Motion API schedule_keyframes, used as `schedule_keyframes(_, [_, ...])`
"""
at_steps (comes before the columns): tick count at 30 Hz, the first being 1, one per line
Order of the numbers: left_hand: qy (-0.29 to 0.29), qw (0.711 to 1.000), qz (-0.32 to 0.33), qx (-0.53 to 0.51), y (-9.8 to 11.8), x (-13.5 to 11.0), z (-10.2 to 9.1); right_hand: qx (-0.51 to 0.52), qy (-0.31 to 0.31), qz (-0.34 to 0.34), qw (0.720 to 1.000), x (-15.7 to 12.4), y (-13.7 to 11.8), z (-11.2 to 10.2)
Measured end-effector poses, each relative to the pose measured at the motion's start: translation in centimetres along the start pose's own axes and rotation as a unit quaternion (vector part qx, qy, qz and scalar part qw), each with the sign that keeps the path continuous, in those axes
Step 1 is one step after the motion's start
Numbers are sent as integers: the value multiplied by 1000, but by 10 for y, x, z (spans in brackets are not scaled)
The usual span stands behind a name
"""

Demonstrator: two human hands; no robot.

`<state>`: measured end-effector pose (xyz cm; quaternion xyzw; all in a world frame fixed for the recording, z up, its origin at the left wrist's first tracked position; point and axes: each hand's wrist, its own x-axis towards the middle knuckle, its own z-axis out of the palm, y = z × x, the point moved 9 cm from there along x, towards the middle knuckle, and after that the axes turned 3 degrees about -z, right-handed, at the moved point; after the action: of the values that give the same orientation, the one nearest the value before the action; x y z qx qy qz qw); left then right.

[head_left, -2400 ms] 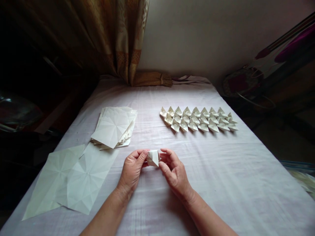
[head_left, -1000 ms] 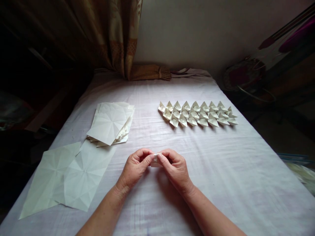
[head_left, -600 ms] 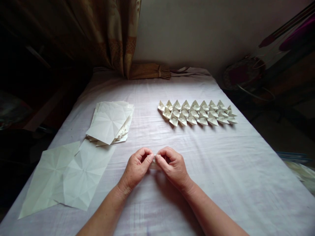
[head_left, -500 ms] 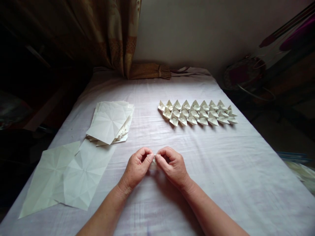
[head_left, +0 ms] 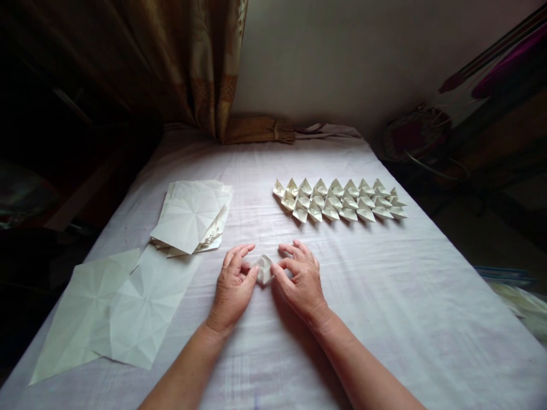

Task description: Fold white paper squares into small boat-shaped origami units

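Note:
A small folded piece of white paper (head_left: 264, 270) sits between my two hands near the middle of the cloth. My left hand (head_left: 233, 285) pinches its left side, thumb in front, with the other fingers curved loosely behind. On its right side, my right hand (head_left: 300, 280) grips the paper between thumb and index finger, while the remaining fingers are spread apart. Beyond my right hand stand rows of small folded paper boats (head_left: 342, 200), set close together with their points up.
A stack of creased paper sheets (head_left: 192, 216) lies at the left. Closer to me, two more creased sheets (head_left: 143, 310) overlap. All rest on a pale bedsheet (head_left: 384, 307). A gold curtain (head_left: 209, 74) hangs at the back against a wall (head_left: 342, 62).
The folded paper has turned so that its diamond-shaped face shows. My fingers have opened out from a tight pinch, and my hands have moved slightly apart.

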<state>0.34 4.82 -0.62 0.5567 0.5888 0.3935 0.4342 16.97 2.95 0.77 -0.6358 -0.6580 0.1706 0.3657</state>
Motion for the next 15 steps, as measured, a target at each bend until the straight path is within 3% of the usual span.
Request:
schedule_keyframes(7, [25,956,197,216,25,-6,2,-77,-15,6,997,-1,-4,7])
schedule_keyframes(11, [-50,905,301,296,36,-25,12,-92,5,-1,996,-1,-4,6])
schedule_keyframes(15, [-136,853,312,396,28,-42,18,-103,18,-7,994,-1,-3,5])
